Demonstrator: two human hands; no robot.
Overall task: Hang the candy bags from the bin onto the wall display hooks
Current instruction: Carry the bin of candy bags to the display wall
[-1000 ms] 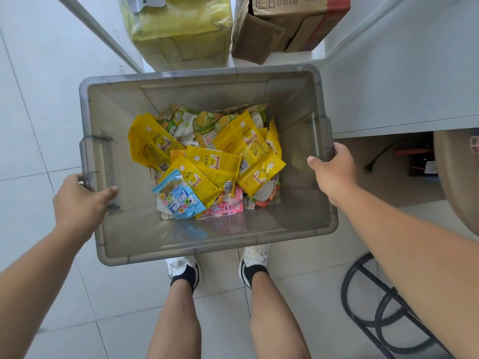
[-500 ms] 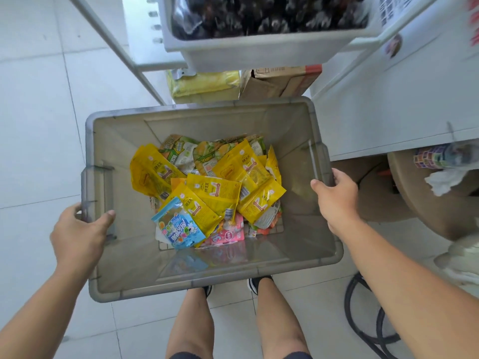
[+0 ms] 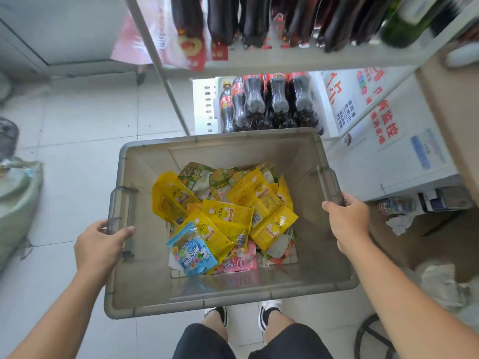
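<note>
Bin (image 3: 233, 301) of grey plastic is held by both hands at its two side handles. The left hand (image 3: 99, 247) is curled round the left handle, and its thumb is laid on the inner side. The right hand (image 3: 347, 221) is curled round the right handle in the same way, with the thumb on the inner side of the rim.

Candy bags (image 3: 228, 216) are piled on the bottom of the bin, more toward its far side; most of them are yellow. A blue bag (image 3: 193, 251) is laid on top at the near left of the pile. A pink bag (image 3: 242, 263) is partly seen just beside it, under the yellow ones. Some green bags (image 3: 197, 174) are seen at the far edge of the pile.

Beyond the bin a white shelf (image 3: 285, 62) is seen, and dark cola bottles (image 3: 272, 99) are stood in a row on its lower level. Just under the near rim of the bin two shoes (image 3: 269, 310) are seen on the tiled floor (image 3: 85, 141). To the left of the bin, well apart, a pale sack (image 3: 15, 203) is placed on the floor.
</note>
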